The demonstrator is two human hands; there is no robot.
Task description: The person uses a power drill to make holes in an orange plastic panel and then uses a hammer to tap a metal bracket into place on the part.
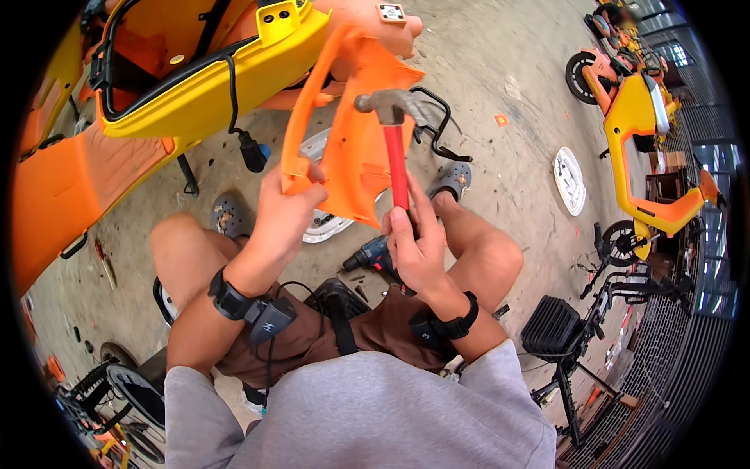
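Observation:
My left hand (291,207) is closed round the lower left corner of a curved orange plastic panel (355,144), which is raised in front of me. In my right hand (418,246) is a claw hammer (398,160) with a red handle and a grey metal head. The hammer stands upright, its head in front of the panel's right side; whether they touch I cannot tell. Below the panel, a white tray (332,230) with small dark parts lies on the floor, partly hidden. A dark cordless drill (373,256) lies between my legs, near my right hand.
A yellow and orange scooter body (211,94) with a hanging black cable (234,102) fills the upper left. A black bent bracket (441,125) lies beyond the hammer. To the right are another white tray (569,181), a yellow scooter (625,148) and a bike frame with a black basket (552,324).

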